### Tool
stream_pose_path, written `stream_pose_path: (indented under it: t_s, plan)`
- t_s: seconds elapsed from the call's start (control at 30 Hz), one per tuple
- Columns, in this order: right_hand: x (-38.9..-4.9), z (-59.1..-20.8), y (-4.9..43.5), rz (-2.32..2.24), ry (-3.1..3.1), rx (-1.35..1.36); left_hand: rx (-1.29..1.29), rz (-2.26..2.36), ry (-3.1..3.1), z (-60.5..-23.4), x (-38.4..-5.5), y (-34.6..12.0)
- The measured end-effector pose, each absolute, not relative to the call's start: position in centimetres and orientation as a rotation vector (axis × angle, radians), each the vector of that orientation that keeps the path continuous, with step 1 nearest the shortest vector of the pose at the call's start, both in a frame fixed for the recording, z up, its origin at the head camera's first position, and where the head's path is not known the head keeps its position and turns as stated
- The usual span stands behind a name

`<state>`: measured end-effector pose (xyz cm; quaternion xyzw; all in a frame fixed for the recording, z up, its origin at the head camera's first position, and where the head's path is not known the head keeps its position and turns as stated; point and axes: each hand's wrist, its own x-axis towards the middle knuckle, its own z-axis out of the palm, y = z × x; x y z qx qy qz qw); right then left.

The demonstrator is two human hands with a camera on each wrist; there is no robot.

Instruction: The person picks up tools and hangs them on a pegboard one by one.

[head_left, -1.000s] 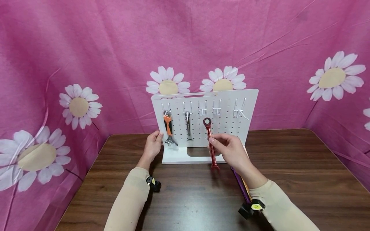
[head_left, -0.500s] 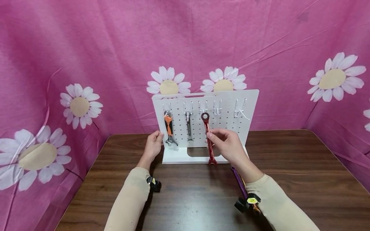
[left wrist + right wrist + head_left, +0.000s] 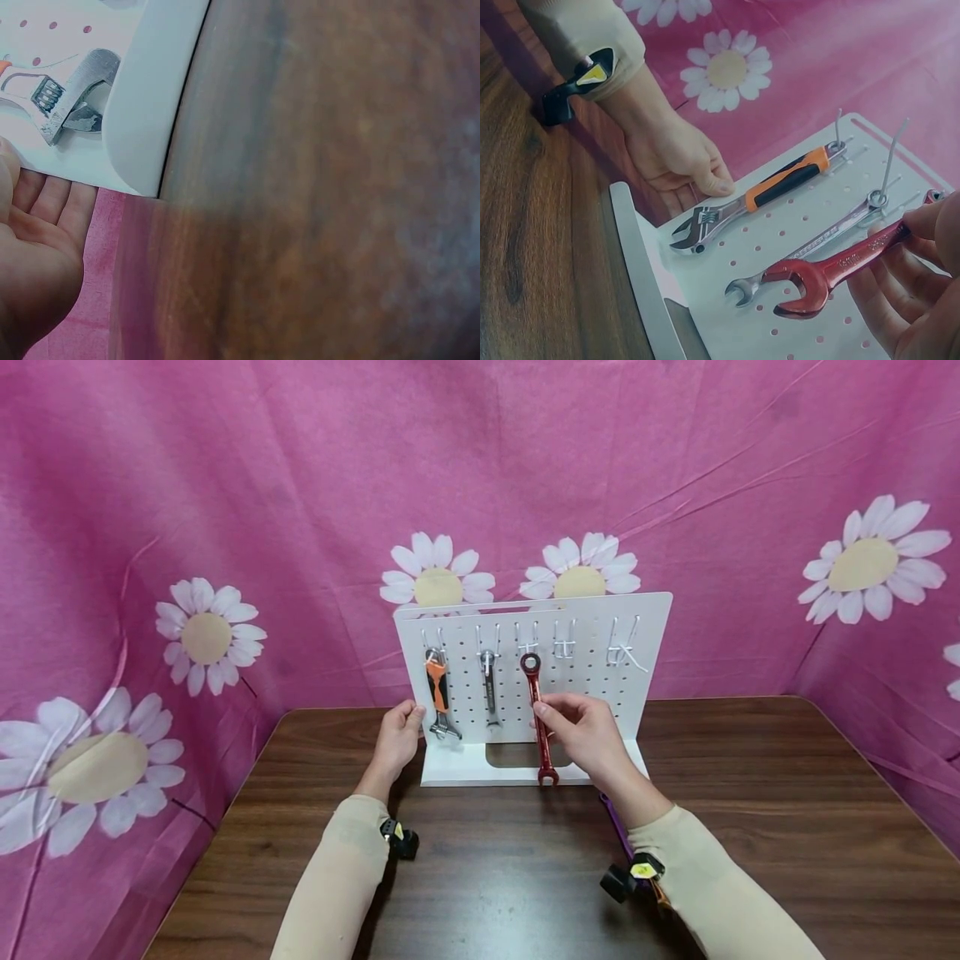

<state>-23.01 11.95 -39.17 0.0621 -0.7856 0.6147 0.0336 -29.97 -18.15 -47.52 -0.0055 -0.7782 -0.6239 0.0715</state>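
My right hand (image 3: pixel 588 731) pinches a red combination wrench (image 3: pixel 538 718) between thumb and fingers. Its ring end is up, close to the third hook (image 3: pixel 528 639) on the white pegboard (image 3: pixel 600 693); in the right wrist view its open end (image 3: pixel 810 289) points toward the base. With thumb in front and fingers behind, my left hand (image 3: pixel 397 739) grips the pegboard's left edge. Beside that hand hangs an adjustable wrench (image 3: pixel 437 689) with an orange and black handle. A silver combination wrench (image 3: pixel 490 689) hangs from the second hook.
Two more hooks, a double one (image 3: pixel 564 643) and a wider one (image 3: pixel 622 647), carry nothing on the board's right side. A purple wrench (image 3: pixel 615 822) lies on the wooden table (image 3: pixel 480 877), partly under my right forearm, beside something orange. Pink flowered cloth (image 3: pixel 480 468) surrounds the table.
My right hand has moved the red wrench up, slightly left and toward the board, so its ring end now sits just under the third hook. My left hand has stayed put.
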Motion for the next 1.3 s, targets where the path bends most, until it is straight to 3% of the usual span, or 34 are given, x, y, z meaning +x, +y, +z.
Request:
stream_pose_path:
  t_s: [0.7, 1.3]
  plan:
    - [-26.4, -40.1, 10.7, 1.946, -2.424, -0.086, -0.019, -1.887, -2.331, -47.4, -29.8, -18.1]
    - [-27.4, -42.1, 11.7, 1.956, -2.451, -0.118, -0.007, -1.864, -2.350, -47.1, -29.7, -18.1]
